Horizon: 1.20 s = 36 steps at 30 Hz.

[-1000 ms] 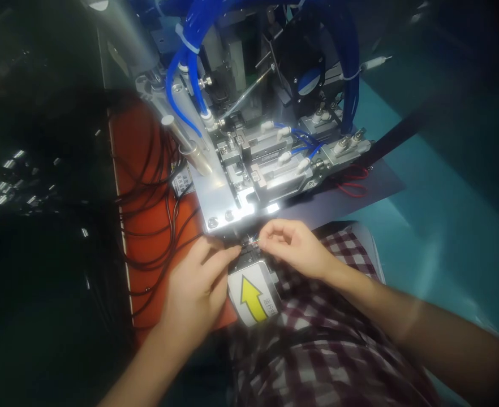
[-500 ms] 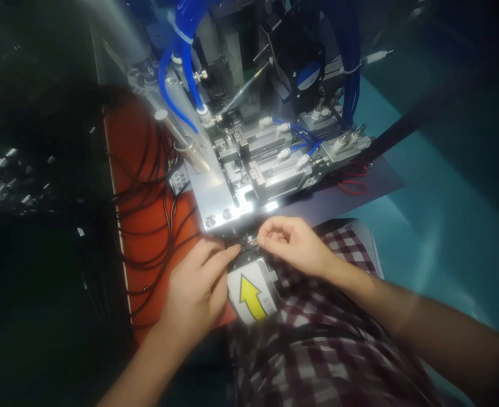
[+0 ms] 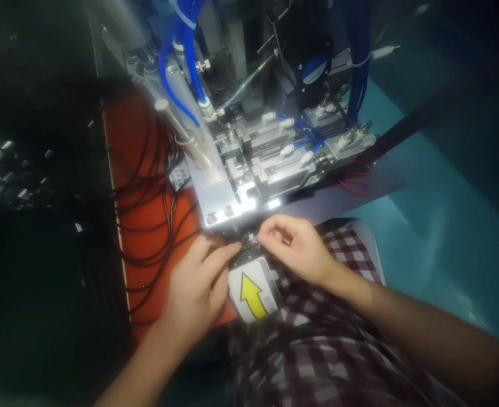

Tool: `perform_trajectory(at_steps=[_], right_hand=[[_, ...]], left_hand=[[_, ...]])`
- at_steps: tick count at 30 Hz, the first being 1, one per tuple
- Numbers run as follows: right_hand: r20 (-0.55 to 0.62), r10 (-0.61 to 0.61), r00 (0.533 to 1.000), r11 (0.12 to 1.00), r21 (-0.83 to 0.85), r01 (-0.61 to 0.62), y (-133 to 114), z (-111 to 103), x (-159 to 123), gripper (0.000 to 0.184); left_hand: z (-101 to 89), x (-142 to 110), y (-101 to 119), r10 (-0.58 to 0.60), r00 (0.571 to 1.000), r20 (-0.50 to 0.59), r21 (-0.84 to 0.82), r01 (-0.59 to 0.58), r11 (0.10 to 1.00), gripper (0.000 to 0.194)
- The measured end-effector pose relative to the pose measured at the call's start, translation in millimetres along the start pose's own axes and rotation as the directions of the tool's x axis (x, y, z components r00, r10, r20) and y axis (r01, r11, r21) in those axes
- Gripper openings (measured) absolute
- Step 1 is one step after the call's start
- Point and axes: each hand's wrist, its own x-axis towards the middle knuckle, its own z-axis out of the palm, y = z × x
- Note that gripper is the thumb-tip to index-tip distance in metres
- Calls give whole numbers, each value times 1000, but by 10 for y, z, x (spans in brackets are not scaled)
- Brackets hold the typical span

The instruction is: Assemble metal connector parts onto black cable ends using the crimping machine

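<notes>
My right hand (image 3: pixel 294 244) pinches the end of some thin coloured wires (image 3: pixel 256 234) between thumb and forefinger. These wires lead into a small black fixture (image 3: pixel 246 257) under the machine's front edge. On the fixture's left side rests my left hand (image 3: pixel 201 277), its thumb stretched towards the wire ends and its fingers curled; anything it grips is hidden. A white cover with a yellow arrow (image 3: pixel 253 295) sits just below the fixture. Above both hands is the bright metal plate (image 3: pixel 211 195) of the machine.
Pneumatic cylinders (image 3: pixel 283 161) with blue air hoses (image 3: pixel 194 73) stand behind the plate. Black cables (image 3: pixel 147 249) loop over the orange surface (image 3: pixel 126 141) at left. Red wires (image 3: pixel 357 178) hang at right. A checked garment (image 3: pixel 317 362) covers my lap.
The view shifts slightly. My right hand stays at the fixture with small finger movements, its wrist a little lower. My left hand keeps its place.
</notes>
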Motion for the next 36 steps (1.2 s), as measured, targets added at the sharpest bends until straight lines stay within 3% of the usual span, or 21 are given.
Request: perform_trajectory(at_steps=[3,6,36], right_hand=[[68,121,990,981,141,-130,-20,2,30,14],[93,157,983,967,188,-172,-56,4,39,14],[82,149,985,975,156,-160,-52,8,39,14]], left_hand=[[-9,-4,3,-5,1000,-1,-3,5,1000,29],[-10,-3,0,-10,1000,0,-2,10,1000,29],[1,4,-5,6,1000,-7,13,-6,1000,25]])
